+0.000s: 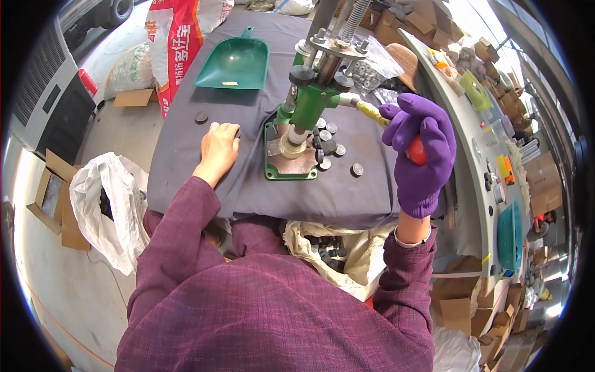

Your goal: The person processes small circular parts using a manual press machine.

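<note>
My right hand [427, 152], in a purple knitted glove, is closed round the end of the lever [372, 113] of a green hand press. The lever is wrapped in yellow, and its red ball knob [418, 150] shows between my fingers. The press [308, 106] stands on the cloth, its ram down over the round seat on its base plate. My bare left hand [220, 149] rests on the cloth left of the press, fingers curled; whatever may be under them is hidden. Just beyond it lies a dark round disc [201, 117]. Several silver-and-black discs [340, 149] lie right of the press.
A green dustpan [238, 62] lies at the back of the grey-clothed table [180, 180]. An open sack [359, 260] of black pieces sits at the near edge; a white bag [111, 217] stands at left. A long side table [474, 133] bearing a teal basket [509, 235] runs along the right.
</note>
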Motion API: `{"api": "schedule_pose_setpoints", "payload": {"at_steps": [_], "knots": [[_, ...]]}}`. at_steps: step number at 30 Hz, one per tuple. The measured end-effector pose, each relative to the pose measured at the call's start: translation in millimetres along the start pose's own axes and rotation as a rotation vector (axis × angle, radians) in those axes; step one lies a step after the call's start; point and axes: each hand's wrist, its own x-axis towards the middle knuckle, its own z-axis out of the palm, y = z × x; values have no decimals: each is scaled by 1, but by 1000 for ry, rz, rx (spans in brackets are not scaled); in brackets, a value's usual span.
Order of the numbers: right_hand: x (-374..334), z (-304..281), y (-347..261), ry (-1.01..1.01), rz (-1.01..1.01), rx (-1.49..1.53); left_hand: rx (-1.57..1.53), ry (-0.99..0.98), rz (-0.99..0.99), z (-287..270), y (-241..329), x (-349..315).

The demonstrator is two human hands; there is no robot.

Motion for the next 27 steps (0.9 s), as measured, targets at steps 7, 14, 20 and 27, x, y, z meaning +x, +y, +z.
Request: {"api": "schedule_pose_setpoints", "payload": {"at_steps": [7,14,20,27], "knots": [[6,3,3,0,9,25,-449,-8,-144,-12,53,7],[6,-3,4,-26,-42,61,-520,-45,-163,1,104,9],[4,-1,7,-21,-95,86,-576,58,-170,22,110,12],[-18,3,18,13,-80,134,-890,-81,-362,20,110,17]]}}
